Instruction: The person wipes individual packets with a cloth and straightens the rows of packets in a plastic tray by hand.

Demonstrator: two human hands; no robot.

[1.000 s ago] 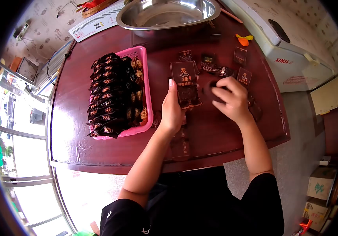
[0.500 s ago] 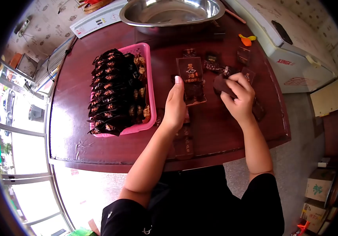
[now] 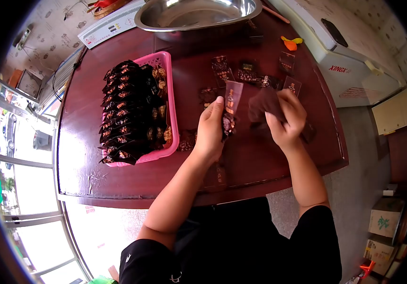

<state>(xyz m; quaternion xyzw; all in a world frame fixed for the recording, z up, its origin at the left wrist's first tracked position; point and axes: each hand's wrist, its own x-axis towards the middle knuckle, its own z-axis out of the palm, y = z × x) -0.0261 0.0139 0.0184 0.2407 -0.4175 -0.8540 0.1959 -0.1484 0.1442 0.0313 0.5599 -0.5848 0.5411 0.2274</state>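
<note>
My left hand (image 3: 209,127) grips a dark printed sachet (image 3: 232,100) with gold characters, tilted so that its face is seen at a slant. In my right hand (image 3: 289,120) is a bunched dark brown cloth (image 3: 263,105), pinched by the fingers and held just right of the sachet, apart from it. More flat dark packets lie around the hands, among them one (image 3: 248,71) beyond the sachet and another (image 3: 287,62) farther right. To the left, a pink plastic basket (image 3: 169,102) holds a row of black wrapped packets (image 3: 124,110) standing close together.
A large steel basin (image 3: 198,24) stands at the table's far edge, beside a white appliance panel (image 3: 113,26). A small orange and yellow object (image 3: 290,44) lies at the far right of the dark red table (image 3: 82,137). A white chest freezer (image 3: 348,78) adjoins the right side.
The sachet in my left hand has turned from facing me to a slanted, nearly edge-on angle. My right hand's cloth has spread slightly leftward. The view has shifted a little.
</note>
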